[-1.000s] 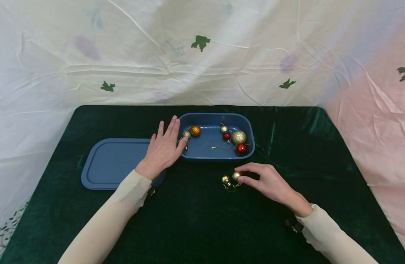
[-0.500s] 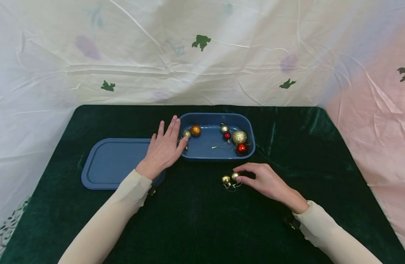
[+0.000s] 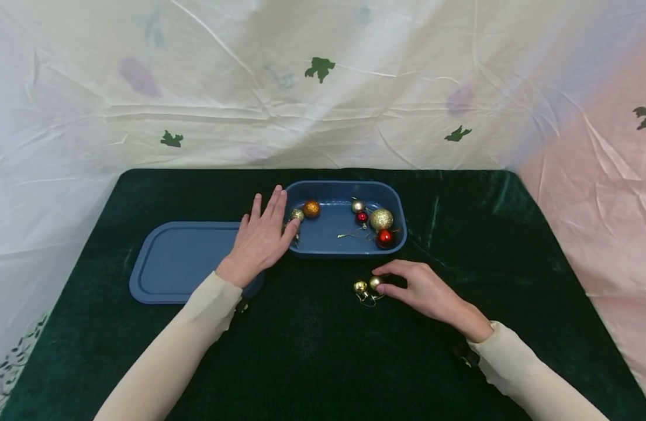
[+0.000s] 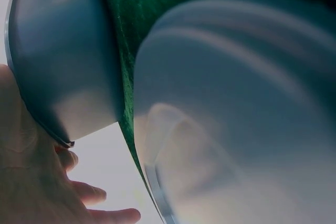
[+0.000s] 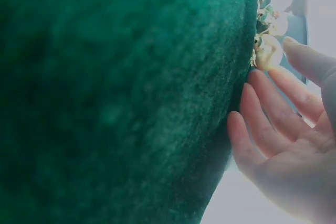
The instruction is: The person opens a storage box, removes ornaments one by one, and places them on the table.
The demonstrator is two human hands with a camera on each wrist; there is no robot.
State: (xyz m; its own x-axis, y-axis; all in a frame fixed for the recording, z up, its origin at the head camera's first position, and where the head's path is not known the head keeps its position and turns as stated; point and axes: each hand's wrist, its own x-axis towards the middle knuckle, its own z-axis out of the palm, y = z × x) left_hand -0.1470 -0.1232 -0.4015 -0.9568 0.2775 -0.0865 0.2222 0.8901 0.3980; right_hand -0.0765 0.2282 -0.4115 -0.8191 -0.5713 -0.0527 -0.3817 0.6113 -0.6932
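In the head view, a matte gold bauble [image 3: 376, 282] sits on the dark green cloth, with the thumb and forefinger of my right hand [image 3: 422, 291] at its sides, pinching it. The right wrist view shows the same bauble [image 5: 268, 52] against those fingertips, while the other fingers are spread. Beside it lies a shiny gold bauble [image 3: 360, 286], with thin looped strings between the two. My left hand [image 3: 261, 238] rests with straight fingers on the left rim of a blue box [image 3: 349, 252]. Its thumb reaches over a glittery gold bauble [image 3: 297, 214], and part of the box's left end is hidden.
Inside the box are an orange bauble [image 3: 311, 209], a large glitter-gold bauble [image 3: 381, 220], a red bauble [image 3: 384, 238] and some smaller ones. A blue lid [image 3: 183, 260] lies flat at the left, partly under my left forearm. A pale curtain [image 3: 223, 88] hangs behind the table.
My right hand has shifted slightly left, and the matte gold bauble is a touch closer to the shiny one. The left hand stays where it was.
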